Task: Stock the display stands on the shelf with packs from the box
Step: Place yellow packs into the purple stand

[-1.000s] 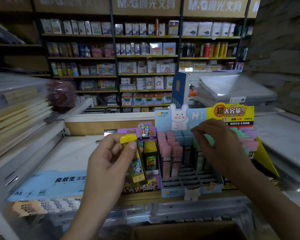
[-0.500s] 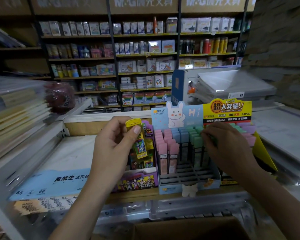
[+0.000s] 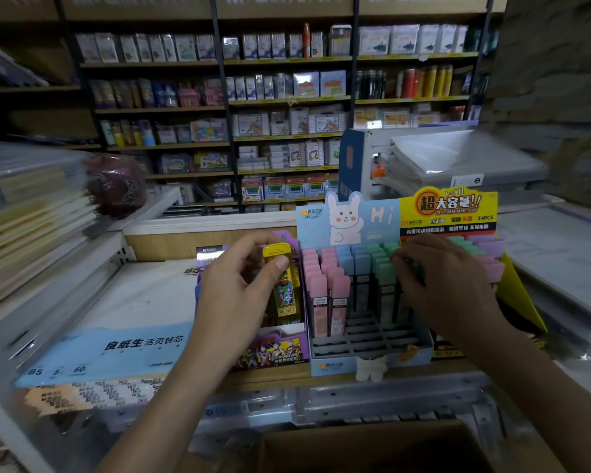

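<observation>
Above the purple stand (image 3: 273,349), the left grip (image 3: 232,295) pinched a yellow-capped pack (image 3: 285,298); the right grip (image 3: 447,285) curled among green packs (image 3: 384,271), whether clamped on one could not be told.

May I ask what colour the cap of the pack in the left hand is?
Yellow cap on the pack; the head view shows it best.

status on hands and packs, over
Left grip holds yellow-capped pack at purple display stand. Right grip at green packs in blue rabbit stand, hold unclear. No obstruction seen.
</observation>
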Tool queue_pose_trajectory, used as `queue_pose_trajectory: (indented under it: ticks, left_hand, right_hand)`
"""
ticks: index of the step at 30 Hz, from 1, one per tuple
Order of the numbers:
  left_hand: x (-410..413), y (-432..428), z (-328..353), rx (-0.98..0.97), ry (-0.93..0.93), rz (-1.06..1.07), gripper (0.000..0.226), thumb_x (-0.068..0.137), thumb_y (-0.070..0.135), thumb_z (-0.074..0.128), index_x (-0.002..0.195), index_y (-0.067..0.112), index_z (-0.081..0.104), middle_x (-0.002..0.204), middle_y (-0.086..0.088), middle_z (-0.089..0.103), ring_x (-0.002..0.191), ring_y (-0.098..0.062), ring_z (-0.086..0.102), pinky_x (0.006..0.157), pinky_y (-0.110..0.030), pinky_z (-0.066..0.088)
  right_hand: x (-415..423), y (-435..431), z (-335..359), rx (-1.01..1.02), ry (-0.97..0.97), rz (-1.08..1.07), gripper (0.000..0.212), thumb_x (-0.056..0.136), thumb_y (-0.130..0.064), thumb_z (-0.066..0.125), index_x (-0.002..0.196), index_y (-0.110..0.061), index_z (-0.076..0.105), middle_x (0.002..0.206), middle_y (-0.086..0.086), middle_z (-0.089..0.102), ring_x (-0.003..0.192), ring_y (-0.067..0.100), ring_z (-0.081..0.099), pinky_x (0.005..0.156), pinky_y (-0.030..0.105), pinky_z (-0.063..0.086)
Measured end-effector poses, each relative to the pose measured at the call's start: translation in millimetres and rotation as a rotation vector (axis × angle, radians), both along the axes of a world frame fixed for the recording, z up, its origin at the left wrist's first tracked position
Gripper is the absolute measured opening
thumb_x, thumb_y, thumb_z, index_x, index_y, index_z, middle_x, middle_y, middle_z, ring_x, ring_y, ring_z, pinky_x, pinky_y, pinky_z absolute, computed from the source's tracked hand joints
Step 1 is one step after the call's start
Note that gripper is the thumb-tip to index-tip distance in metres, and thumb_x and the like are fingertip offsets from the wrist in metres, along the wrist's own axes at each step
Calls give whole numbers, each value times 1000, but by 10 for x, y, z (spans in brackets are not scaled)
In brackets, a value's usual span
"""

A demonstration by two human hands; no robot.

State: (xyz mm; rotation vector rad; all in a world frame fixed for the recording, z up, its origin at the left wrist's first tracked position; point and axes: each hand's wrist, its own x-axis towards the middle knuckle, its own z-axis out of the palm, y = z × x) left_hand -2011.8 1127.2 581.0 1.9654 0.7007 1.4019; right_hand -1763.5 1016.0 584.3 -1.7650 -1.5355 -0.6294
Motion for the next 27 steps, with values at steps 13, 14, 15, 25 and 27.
queue_pose_trajectory:
  ticks: [13,14,15,25,27]
  left_hand:
    - [44,-53,-45,149,221,248,15,90,27,76,104,23,79,100,8,63,97,-11,60,84,-29,48]
    - [51,-65,-36,178,241,260,15,89,27,76,104,22,79,98,7,63,98,-13,59,85,-32,48]
    - [56,-77,-25,213,263,272,16,89,27,76,104,22,79,97,7,64,98,-13,58,86,-34,48]
    - [60,-123,-34,217,371,271,15,85,27,79,97,28,70,104,9,56,107,-9,43,99,-44,41]
    - [53,-113,-47,223,384,273,16,85,28,79,98,28,69,105,9,55,106,-5,38,100,-42,38]
  right_hand:
    - [-3,3,-10,-14,-13,-9,15,94,-14,64,96,-5,75,101,10,72,88,30,65,77,50,54]
    - [-6,2,-10,-12,-12,-10,15,93,-14,64,96,-5,75,101,10,72,89,31,66,78,50,55]
    - [-9,1,-6,-11,-9,-12,15,93,-14,65,96,-4,75,102,10,72,89,31,66,78,50,55]
    - [-24,-19,6,-9,-6,-8,14,94,-13,65,95,-3,75,100,10,72,90,31,66,78,50,54]
    - [-26,-19,4,-14,-3,-10,14,94,-13,65,95,-3,75,99,11,72,90,31,66,79,50,54]
